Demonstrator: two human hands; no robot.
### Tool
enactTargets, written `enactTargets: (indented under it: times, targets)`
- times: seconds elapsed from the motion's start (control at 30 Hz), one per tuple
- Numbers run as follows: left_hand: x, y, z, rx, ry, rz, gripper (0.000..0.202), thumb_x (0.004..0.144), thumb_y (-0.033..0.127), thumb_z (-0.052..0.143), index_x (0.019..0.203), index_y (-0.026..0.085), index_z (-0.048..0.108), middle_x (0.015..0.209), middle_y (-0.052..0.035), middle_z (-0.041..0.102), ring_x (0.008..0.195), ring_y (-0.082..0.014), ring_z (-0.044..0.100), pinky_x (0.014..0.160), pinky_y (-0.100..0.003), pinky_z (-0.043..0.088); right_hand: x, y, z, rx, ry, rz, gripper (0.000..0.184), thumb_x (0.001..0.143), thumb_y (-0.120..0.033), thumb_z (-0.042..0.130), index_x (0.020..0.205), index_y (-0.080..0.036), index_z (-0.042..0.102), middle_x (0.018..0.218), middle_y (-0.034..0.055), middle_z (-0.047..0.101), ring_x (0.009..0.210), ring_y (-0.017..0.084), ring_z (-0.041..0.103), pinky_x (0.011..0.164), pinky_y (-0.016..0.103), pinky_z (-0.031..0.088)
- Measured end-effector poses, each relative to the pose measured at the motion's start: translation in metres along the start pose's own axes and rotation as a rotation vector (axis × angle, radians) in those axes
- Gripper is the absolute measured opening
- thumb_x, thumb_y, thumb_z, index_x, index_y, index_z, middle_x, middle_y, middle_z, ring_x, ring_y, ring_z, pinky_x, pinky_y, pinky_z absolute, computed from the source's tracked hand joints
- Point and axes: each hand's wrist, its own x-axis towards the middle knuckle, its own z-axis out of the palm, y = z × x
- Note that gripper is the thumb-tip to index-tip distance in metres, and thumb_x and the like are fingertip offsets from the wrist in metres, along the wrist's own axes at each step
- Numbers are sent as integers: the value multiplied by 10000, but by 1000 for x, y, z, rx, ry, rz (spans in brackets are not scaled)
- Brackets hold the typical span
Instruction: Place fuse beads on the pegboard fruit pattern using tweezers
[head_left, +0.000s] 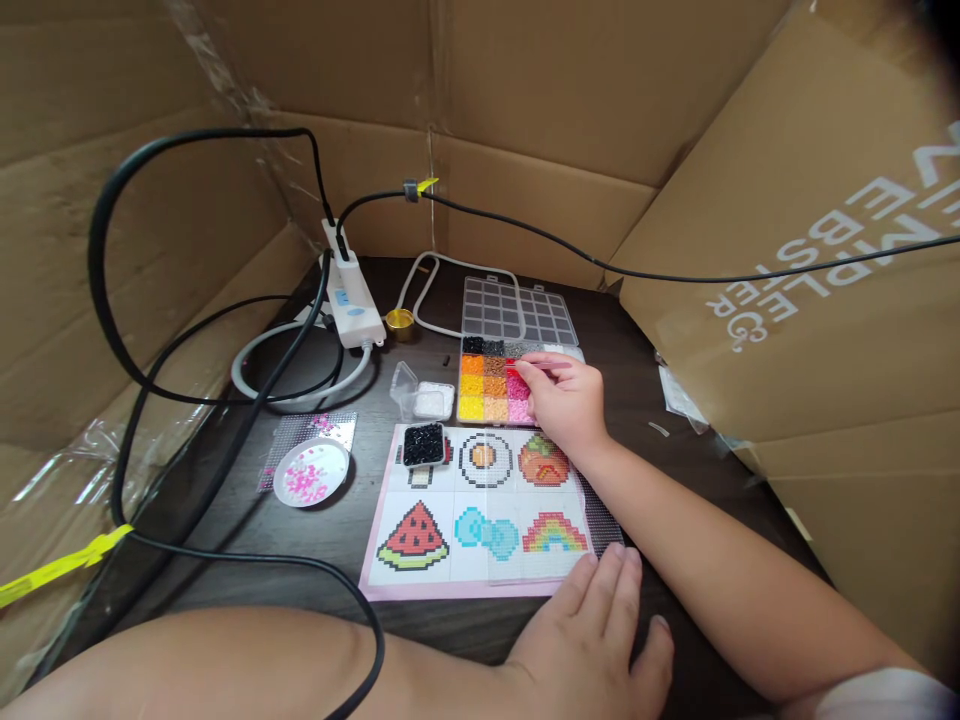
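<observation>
My right hand (pixel 566 400) pinches pink tweezers (pixel 546 364) above a compartment box of coloured beads (pixel 491 382). The tips point at the red and brown compartments. Near the lower right corner of a pattern sheet (pixel 465 560), my left hand (pixel 592 620) lies flat with its fingers stretched out and holds nothing. The sheet shows pixel pictures such as a watermelon, an egg and a rainbow. A clear pegboard (pixel 536 555) covers its right part. On the sheet's upper left stands a small tray of black beads (pixel 424 445).
A white dish (pixel 289 490) with pink beads sits on another pegboard (pixel 345 430) at left. Nearby are an open case of white beads (pixel 433 400), a gold cup (pixel 400 322) and a power strip (pixel 358 305). Black cables (pixel 247 420) loop over the left side; cardboard walls (pixel 540 220) surround the table.
</observation>
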Motion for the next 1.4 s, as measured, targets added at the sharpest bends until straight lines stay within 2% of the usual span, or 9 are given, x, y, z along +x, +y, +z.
enactTargets:
  times: [0.17, 0.37, 0.53, 0.8, 0.9, 1.03, 1.23, 1.3, 1.4]
  targets:
    - [1, 0, -2, 7, 32, -6, 418, 996, 338, 343, 1277, 219, 628, 1390, -194, 542, 1334, -324, 471, 1067, -445, 210, 0, 1, 0, 9, -7, 19, 161, 762, -321, 700, 785, -163, 725, 635, 34, 680, 487, 140, 593, 429, 245, 448]
    - [2, -1, -6, -19, 1, 0, 433, 997, 334, 331, 1286, 211, 630, 1404, -200, 528, 1340, -324, 466, 1066, -445, 225, 1, 1, 0, 8, -16, -12, 116, 767, -280, 695, 766, -166, 720, 730, 55, 708, 619, 163, 647, 492, 247, 474]
    - [1, 1, -3, -22, 0, -13, 433, 998, 328, 332, 1298, 210, 621, 1407, -203, 523, 1346, -328, 453, 1067, -456, 216, 0, -2, 1, 32, -20, 28, 126, 767, -279, 695, 771, -155, 718, 704, 41, 699, 475, 116, 559, 470, 255, 457]
    - [0, 2, 2, 0, 77, -25, 415, 973, 359, 378, 1259, 227, 649, 1390, -201, 540, 1352, -344, 448, 1085, -461, 142, 2, 1, 1, 6, 2, -18, 135, 751, -278, 708, 757, -146, 735, 747, 70, 723, 693, 190, 673, 569, 269, 513]
    - [0, 2, 0, 2, 85, -28, 410, 973, 351, 375, 1249, 233, 654, 1386, -192, 547, 1350, -336, 456, 1089, -453, 131, 2, 0, 1, 4, 11, -7, 139, 746, -277, 712, 758, -141, 736, 724, 64, 716, 610, 166, 646, 521, 258, 495]
    - [0, 1, -2, 8, 83, -30, 410, 979, 342, 362, 1246, 237, 655, 1383, -190, 550, 1344, -332, 466, 1083, -448, 140, 0, -3, 1, 37, 19, 28, 149, 740, -279, 716, 761, -131, 727, 639, 31, 677, 420, 106, 535, 413, 241, 439]
    - [0, 1, -1, 1, 66, -25, 419, 976, 353, 371, 1270, 227, 642, 1401, -197, 532, 1356, -343, 447, 1086, -457, 147, -1, -9, 0, 96, 35, 80, 171, 731, -292, 733, 769, -126, 711, 567, 6, 640, 351, 88, 487, 341, 222, 389]
    - [0, 1, -1, -5, 34, -7, 446, 969, 408, 395, 1298, 208, 620, 1420, -213, 507, 1371, -355, 424, 1096, -465, 148, -1, -14, -3, 104, 53, 81, 178, 729, -298, 743, 770, -128, 710, 558, 4, 638, 343, 84, 479, 326, 217, 370]
    - [0, -1, -5, -42, -43, 23, 621, 891, 574, 507, 1354, 165, 571, 1469, -255, 431, 1415, -394, 339, 1110, -486, 151, -7, -26, -15, 130, 84, 57, 191, 731, -314, 758, 762, -130, 715, 534, 0, 626, 335, 83, 470, 310, 214, 351]
